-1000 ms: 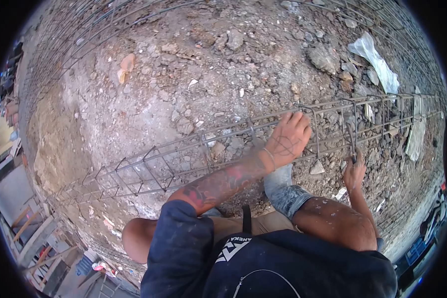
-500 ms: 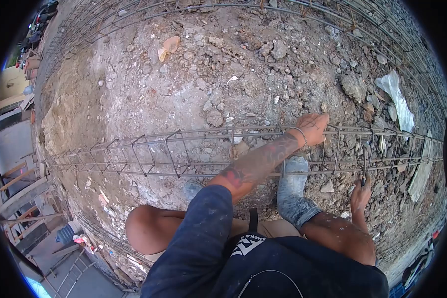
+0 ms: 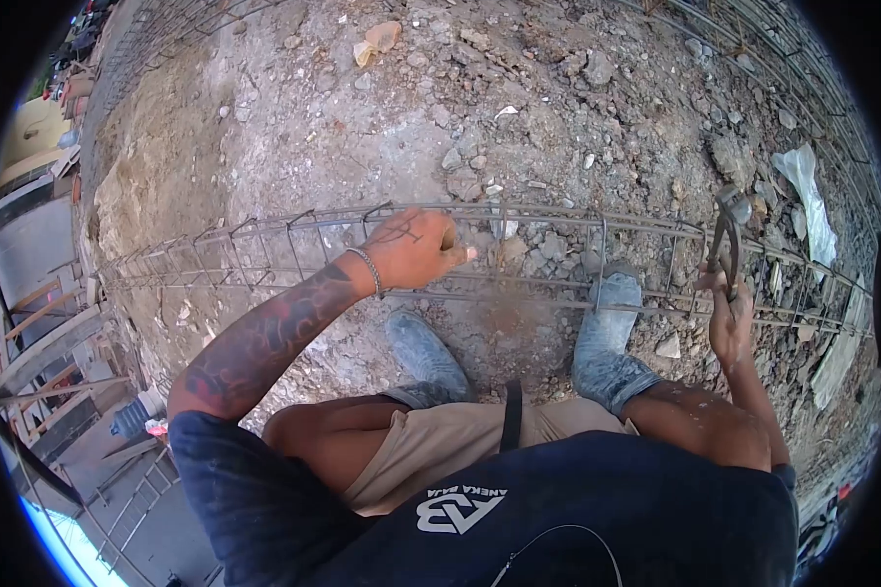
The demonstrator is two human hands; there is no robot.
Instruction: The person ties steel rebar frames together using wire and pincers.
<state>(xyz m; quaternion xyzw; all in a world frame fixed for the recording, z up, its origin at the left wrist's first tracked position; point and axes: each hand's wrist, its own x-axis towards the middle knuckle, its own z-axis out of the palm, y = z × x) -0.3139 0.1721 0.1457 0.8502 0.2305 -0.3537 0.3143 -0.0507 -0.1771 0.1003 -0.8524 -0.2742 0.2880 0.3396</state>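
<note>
A long rebar cage (image 3: 578, 301) of thin bars with square stirrups lies across the ground in front of me. My left hand (image 3: 411, 249), wearing a bracelet at the wrist, is over its left-middle part with the fingers curled and the thumb forward. Whatever those fingers may hold is hidden. On the right, my right hand (image 3: 730, 318) is closed around the handles of a pair of pincers (image 3: 729, 235). The pincers' rounded head points away from me, over the cage's far bar. Dusty boots (image 3: 609, 318) stand at the cage's near side.
Rubble and stones (image 3: 597, 68) cover the ground. More rebar cages (image 3: 793, 88) run along the far right edge. A white plastic scrap (image 3: 808, 201) lies at right. Timber pieces (image 3: 54, 342) and a ladder (image 3: 145, 504) show at lower left.
My left hand has moved left along the cage, away from the stirrups by my right boot. The right hand has risen with the pincers, whose head now shows clearly. My view has shifted slightly.
</note>
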